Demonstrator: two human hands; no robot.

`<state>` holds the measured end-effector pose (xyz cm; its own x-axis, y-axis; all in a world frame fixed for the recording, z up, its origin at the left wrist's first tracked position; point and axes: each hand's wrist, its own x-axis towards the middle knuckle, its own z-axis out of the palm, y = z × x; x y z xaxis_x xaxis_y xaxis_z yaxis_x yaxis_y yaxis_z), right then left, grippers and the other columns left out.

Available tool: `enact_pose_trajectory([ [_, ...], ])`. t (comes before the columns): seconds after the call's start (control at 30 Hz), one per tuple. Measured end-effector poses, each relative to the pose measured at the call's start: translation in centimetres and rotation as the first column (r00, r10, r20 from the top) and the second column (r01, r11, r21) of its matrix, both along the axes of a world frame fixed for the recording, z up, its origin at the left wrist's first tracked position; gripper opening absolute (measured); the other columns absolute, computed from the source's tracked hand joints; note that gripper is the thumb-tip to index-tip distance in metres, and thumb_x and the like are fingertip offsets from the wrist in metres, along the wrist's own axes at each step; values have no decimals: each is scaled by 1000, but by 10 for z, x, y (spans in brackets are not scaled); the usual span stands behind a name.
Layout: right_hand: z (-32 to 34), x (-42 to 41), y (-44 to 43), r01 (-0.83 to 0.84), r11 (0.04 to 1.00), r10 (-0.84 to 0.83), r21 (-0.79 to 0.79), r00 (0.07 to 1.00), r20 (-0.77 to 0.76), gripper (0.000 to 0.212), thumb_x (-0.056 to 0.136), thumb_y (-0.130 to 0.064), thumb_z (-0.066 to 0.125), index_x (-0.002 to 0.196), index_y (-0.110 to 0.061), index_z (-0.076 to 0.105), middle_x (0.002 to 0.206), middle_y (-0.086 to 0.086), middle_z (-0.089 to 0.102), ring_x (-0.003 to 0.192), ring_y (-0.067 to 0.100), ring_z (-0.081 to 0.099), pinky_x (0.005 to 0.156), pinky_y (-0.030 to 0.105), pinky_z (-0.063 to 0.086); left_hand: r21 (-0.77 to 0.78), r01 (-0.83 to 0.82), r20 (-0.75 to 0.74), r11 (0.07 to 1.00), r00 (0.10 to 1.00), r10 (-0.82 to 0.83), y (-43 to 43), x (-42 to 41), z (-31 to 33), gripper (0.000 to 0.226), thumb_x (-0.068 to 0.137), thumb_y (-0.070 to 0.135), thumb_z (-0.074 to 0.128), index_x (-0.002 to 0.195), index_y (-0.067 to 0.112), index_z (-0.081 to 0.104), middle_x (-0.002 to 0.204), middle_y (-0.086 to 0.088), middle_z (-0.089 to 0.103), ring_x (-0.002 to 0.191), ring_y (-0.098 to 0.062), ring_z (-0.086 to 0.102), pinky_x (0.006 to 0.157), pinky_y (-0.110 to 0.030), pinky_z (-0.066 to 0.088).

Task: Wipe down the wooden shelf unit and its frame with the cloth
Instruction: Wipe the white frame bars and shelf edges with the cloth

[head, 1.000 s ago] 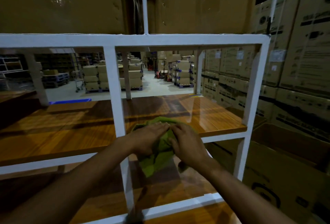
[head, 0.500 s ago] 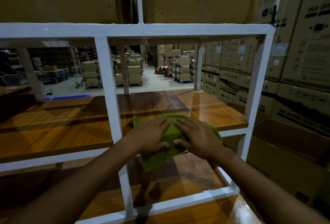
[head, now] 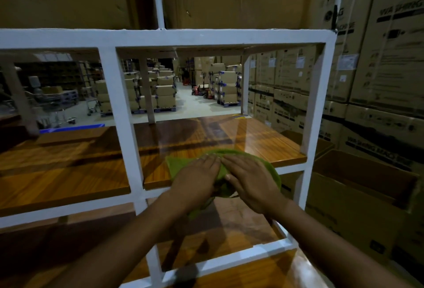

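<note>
A green cloth (head: 263, 161) lies spread on the front edge of the glossy wooden shelf (head: 206, 133), with part of it hanging over the edge. My left hand (head: 197, 181) and my right hand (head: 249, 181) lie flat on the cloth side by side, fingers straight, pressing it down. The white metal frame (head: 119, 115) surrounds the shelf, with an upright post just left of my hands. A lower wooden shelf (head: 241, 225) shows beneath my forearms.
Large cardboard boxes (head: 378, 81) are stacked close on the right, and an open carton (head: 358, 186) stands beside the frame's right post. More big boxes sit on top of the unit. Behind the shelf, pallets of boxes (head: 160, 92) line a warehouse aisle.
My hands went from bunching the cloth to lying flat on it, and the cloth has been spread wider to the right along the shelf's front edge.
</note>
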<state>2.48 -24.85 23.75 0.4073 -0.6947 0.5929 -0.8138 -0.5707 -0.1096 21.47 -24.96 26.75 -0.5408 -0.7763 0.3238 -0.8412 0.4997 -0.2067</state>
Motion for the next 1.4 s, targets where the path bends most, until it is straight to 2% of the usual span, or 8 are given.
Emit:
enact_pose_trajectory([
  [0.23,0,-25,-27,255,967,-251,-23,961,120,53,102,-44,22,130,-25,63,135,-4,61,131,13,49,110,32,29,-22,10,-73,1000,997,-11,-20,-64,4,58,98,27,44,149,3,28,156,-18,30,144,-29,27,118,-35,18],
  [0.43,-2,-37,-26,197,979,-191,-47,975,109,54,102,-41,21,130,-23,64,135,-2,62,130,15,51,110,34,31,-135,-68,-118,988,992,53,-21,-83,-13,54,98,30,46,145,6,37,148,-16,42,134,-29,42,114,-35,30],
  [0.67,15,-84,-26,218,965,-236,147,964,120,56,98,-44,22,134,-24,59,142,-1,55,135,15,45,116,36,29,-23,9,-117,1000,993,-11,-24,-130,-6,80,82,41,62,148,8,31,152,-14,37,139,-28,35,116,-39,30],
  [0.8,40,-87,-40,298,898,-329,323,943,44,42,102,-34,30,109,-17,67,115,9,67,97,23,60,84,36,47,263,183,-459,947,887,-44,-43,-139,21,62,64,34,55,124,18,58,116,-7,65,104,-25,61,87,-39,53],
  [0.87,46,-83,-45,276,890,-311,362,949,43,39,101,-34,32,98,-14,65,101,10,66,83,22,57,73,34,43,207,247,-637,947,769,-62,-43,-134,22,58,68,18,58,126,18,59,119,-5,64,106,-17,59,94,-30,50],
  [0.97,45,-78,-49,271,906,-282,326,959,-16,45,98,-40,29,99,-16,66,104,8,66,95,25,60,86,39,48,-5,224,-676,975,717,-168,-29,-130,8,49,72,14,55,121,14,61,116,-3,61,107,-15,55,95,-29,46],
  [1.1,40,-77,-64,363,849,-289,384,927,-238,67,94,-54,14,145,-20,42,156,10,33,143,31,30,115,55,22,-250,52,-531,967,828,-182,-12,-130,-24,41,82,24,51,120,11,63,116,-7,64,109,-22,58,102,-46,43],
  [1.4,54,-69,-120,363,784,-251,504,927,-278,81,93,-71,16,157,-21,15,165,8,6,151,33,7,119,57,5,-355,-55,-381,933,920,-91,-2,-72,-46,38,92,28,50,120,8,65,119,-9,63,110,-24,57,90,-37,46],
])
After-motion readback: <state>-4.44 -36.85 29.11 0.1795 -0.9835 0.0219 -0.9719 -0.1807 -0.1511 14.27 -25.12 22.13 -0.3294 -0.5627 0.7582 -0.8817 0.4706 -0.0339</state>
